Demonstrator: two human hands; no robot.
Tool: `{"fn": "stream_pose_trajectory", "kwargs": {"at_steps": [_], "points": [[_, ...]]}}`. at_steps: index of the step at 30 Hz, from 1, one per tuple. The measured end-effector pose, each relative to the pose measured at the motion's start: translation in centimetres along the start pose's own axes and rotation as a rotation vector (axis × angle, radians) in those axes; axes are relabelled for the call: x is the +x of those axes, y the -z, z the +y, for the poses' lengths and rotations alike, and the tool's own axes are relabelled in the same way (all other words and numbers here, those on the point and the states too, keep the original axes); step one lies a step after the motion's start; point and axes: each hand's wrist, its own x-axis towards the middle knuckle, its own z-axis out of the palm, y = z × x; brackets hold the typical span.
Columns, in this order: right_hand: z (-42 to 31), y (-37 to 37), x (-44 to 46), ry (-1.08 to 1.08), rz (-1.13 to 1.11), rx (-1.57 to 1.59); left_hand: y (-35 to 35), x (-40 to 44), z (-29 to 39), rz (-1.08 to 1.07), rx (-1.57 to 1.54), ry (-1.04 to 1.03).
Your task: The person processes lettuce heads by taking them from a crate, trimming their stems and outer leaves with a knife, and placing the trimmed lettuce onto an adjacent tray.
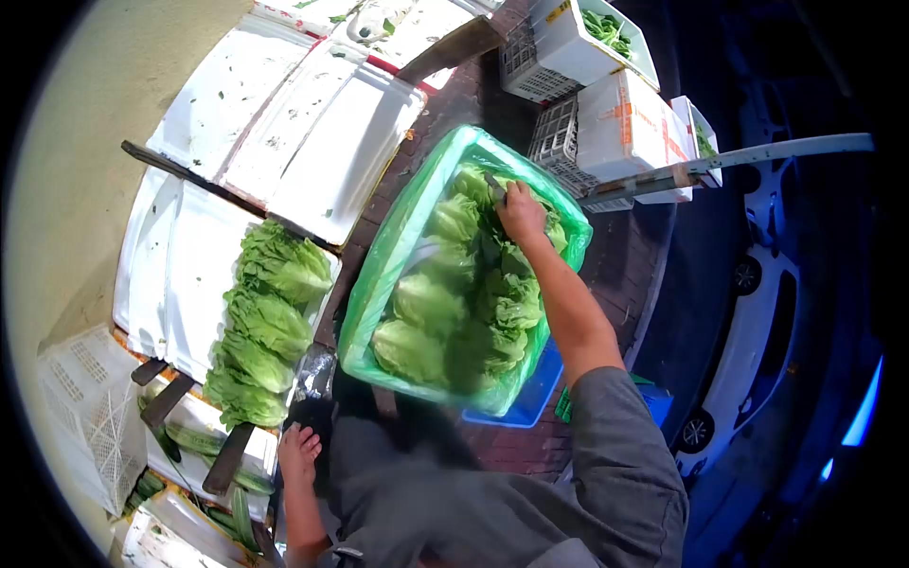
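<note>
My right hand [521, 213] reaches into the far end of a box lined with a green plastic bag [369, 303]. Its fingers are closed at a small dark thing [495, 186] over the leaves; what they grip I cannot make out. Several heads of lettuce [412, 350] lie in two rows in the box, partly in shadow. My left hand [300, 456] is low, beside the stand, its fingers loosely bent and apart with nothing seen in them. Just beyond it, a row of lettuce heads [270, 322] lies along the edge of a white foam surface [204, 256].
White foam boxes [620, 123] with greens stand on grey crates [559, 137] at the right, near a metal bar [739, 159]. A blue tub [530, 393] shows below the lined box. Gourds [194, 440] and a white basket [90, 417] are at lower left. A car [743, 350] is at right.
</note>
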Motion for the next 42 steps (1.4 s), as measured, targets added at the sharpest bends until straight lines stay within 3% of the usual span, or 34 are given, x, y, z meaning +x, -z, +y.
{"fn": "stream_pose_trajectory", "kwargs": {"at_steps": [11,42], "points": [[1.3,-4.2,1.0,-0.085,-0.06,-0.275,-3.2,0.8,4.1,-0.039,0.126,-0.019],[1.7,-1.2,0.6,-0.058,-0.055,-0.109,-3.5,2.2,3.2,-0.037,0.206,0.013]]}}
